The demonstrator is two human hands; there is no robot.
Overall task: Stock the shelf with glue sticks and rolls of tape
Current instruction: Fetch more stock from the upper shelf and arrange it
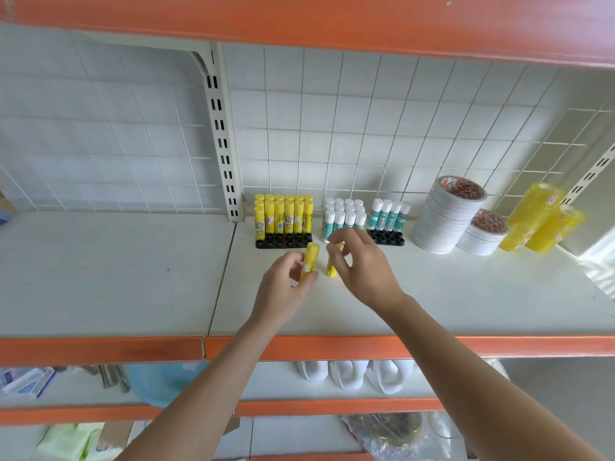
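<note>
The left hand (286,287) has its fingers (293,259) and thumb curled round 1 yellow glue stick (309,261), gripping it by the lower half so it stands nearly upright just above the shelf (133,271). Just beside it, the right hand (362,267) pinches a second yellow glue stick (332,271) near its top between thumb and forefinger; only the lower end shows below the fingers, and whether it touches the shelf cannot be told.

Behind both hands, against the tiled back wall (366,128), a black tray (283,241) holds rows of yellow glue sticks (283,214), with its front sockets unfilled. To the right stand white-capped teal glue sticks (344,216), some in a second black tray (386,236). Further right sit 2 stacks of white tape rolls (446,221), the nearer one lower, then 2 stacks of clear yellow tape (539,224). The shelf's front edge is orange (100,349).
</note>
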